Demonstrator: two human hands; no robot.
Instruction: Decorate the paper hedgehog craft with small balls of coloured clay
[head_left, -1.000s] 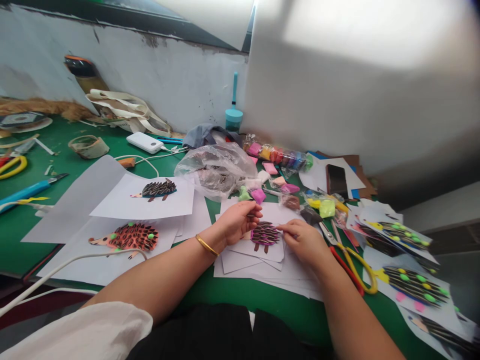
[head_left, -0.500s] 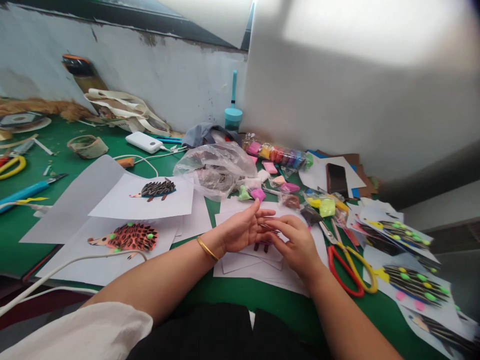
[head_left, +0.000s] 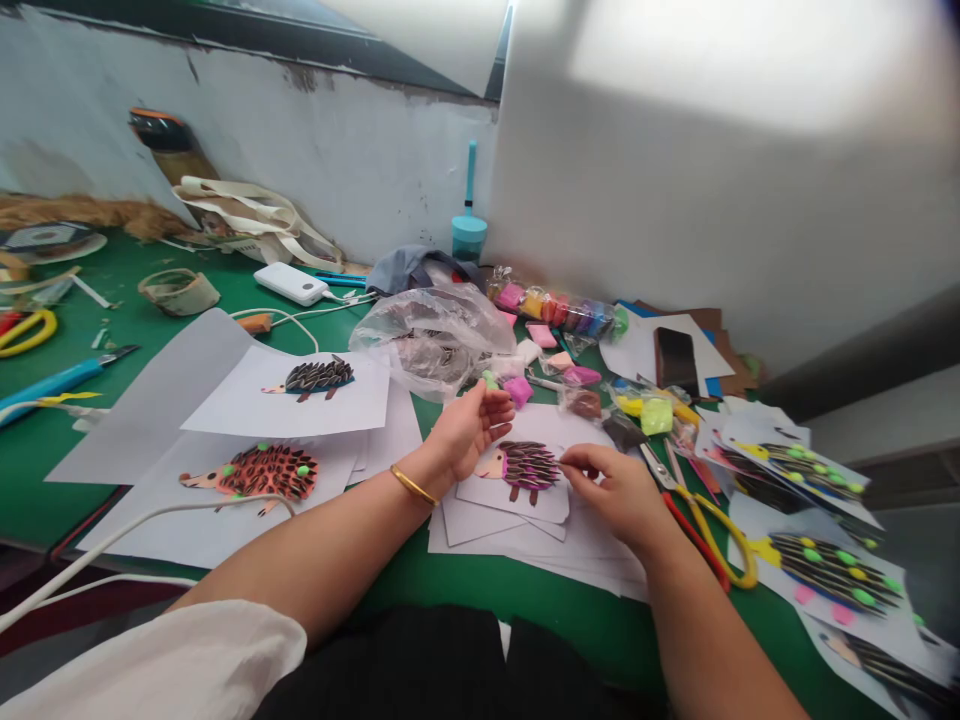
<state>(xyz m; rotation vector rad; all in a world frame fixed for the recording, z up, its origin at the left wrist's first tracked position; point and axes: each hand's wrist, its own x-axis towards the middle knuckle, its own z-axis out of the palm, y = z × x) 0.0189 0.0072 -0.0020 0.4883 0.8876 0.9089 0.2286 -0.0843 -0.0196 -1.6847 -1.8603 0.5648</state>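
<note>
Head view: the left hand point(head_left: 466, 435) sits half open, palm up, empty, beside a paper hedgehog point(head_left: 495, 465). The right hand point(head_left: 609, 492) pinches at its seed spines point(head_left: 531, 466), any held piece too small to tell

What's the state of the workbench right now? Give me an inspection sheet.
surface: green tabletop, partly covered by white paper sheets.
job's things: paper hedgehog with purple spines on a white card.
hands: left hand open, beside the hedgehog; right hand pinching at its spines, anything held too small to tell.
clutter: clear plastic bag, modelling clay packets, red-and-yellow scissors.
cables: white cable across the near left; another at a white power bank.
surroundings: white wall, canvas bag, teal cup.
</note>
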